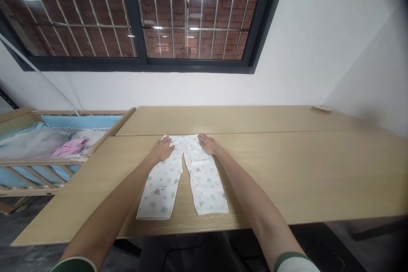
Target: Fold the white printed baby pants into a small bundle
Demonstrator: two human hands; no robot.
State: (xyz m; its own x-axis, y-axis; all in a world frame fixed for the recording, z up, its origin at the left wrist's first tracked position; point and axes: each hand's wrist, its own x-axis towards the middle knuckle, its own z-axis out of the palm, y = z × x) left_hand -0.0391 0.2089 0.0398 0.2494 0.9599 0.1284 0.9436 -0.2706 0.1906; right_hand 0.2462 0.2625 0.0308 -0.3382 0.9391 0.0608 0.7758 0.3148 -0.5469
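Note:
A small pair of white baby pants [204,182] with a green and grey print lies spread on the wooden table [287,170]. The waistband points to the far side and the two legs toward me, slightly apart. My left hand [162,150] rests flat on the upper left corner of the pants, fingers stretched out. At the upper right corner my right hand [207,143] presses down with its fingers extended. Neither hand grips the cloth.
To the left stands a wooden crib [41,162] with blue lining, white bedding and a pink cloth [70,147]. A small flat object [321,109] lies at the table's far right. Behind are a white wall and a barred window [197,66].

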